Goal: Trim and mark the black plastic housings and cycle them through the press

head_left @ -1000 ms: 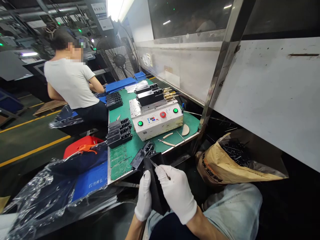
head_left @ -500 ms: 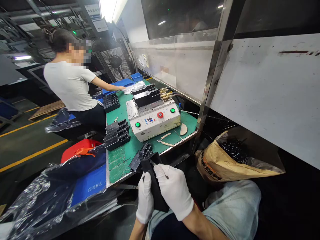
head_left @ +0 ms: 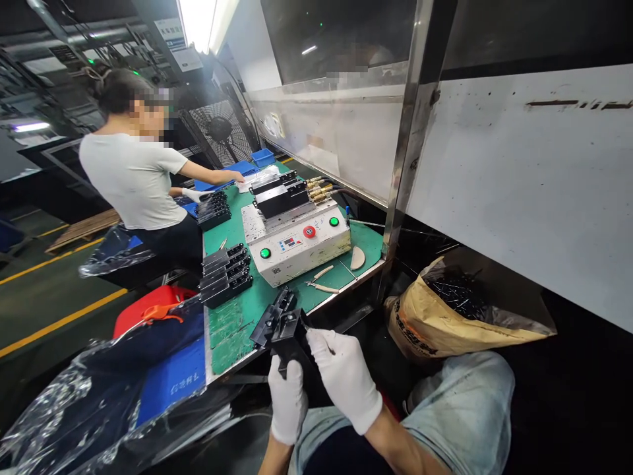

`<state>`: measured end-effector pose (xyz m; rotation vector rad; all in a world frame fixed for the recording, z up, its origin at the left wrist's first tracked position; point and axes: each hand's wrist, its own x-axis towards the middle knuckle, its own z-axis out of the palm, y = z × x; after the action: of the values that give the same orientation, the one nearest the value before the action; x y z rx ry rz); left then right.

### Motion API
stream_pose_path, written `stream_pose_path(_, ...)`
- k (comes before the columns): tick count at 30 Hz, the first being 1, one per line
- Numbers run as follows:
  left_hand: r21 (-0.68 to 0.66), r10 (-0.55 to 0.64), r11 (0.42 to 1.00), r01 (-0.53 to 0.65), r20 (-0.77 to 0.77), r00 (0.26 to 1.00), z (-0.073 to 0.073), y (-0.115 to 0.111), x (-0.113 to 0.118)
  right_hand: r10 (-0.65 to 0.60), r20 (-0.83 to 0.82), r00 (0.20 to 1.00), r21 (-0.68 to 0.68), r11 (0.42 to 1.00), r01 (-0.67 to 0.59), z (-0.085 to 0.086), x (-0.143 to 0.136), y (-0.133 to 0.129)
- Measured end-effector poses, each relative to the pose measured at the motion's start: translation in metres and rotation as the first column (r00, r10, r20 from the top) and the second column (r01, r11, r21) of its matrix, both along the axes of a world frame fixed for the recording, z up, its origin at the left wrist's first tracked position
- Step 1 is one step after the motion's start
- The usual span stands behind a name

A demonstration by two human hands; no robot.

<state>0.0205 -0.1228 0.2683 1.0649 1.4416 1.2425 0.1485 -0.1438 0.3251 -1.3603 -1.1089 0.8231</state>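
My left hand [head_left: 287,401], in a white glove, is closed around a long black plastic housing [head_left: 291,338] in front of the bench edge. The housing's end, with a small round hole, tilts up toward the bench. My right hand [head_left: 347,377], also gloved, is closed in a pinch against the housing's right side. What its fingers hold, if anything, is hidden. Just beyond, another black plastic part [head_left: 263,324] lies on the green bench top [head_left: 230,333], partly covered by the held housing.
A white machine [head_left: 301,247] with green and red buttons carries black housings. More black housings [head_left: 225,277] lie left of it. Pliers [head_left: 324,287] lie near the front edge. A sack of black scraps [head_left: 410,326] stands right. A co-worker [head_left: 133,165] stands at the far left side.
The housing has turned in my hands, so its holed end now shows more. My right hand has shifted slightly along its side. The co-worker's gloved hand now shows at the far housings.
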Motion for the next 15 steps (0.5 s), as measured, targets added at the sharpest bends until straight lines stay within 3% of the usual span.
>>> stream_pose_path(6, -0.128, 0.047, 0.991, -0.046, 0.005, 0.999, -0.005, 0.006, -0.001, -0.064, -0.106, 0.992, -0.012, 0.998, 0.063, -0.007, 0.001, -0.002)
stream_pose_path(10, -0.054, -0.006, 0.998, 0.008, 0.042, 0.999, -0.009, 0.008, -0.001, -0.075, -0.119, 0.99, -0.051, 0.996, 0.07, -0.011, 0.001, -0.005)
stream_pose_path(15, 0.03, -0.09, 0.995, 0.091, -0.035, 0.995, -0.017, 0.004, -0.002, -0.043, -0.074, 0.996, -0.014, 0.999, 0.042, -0.011, -0.001, -0.008)
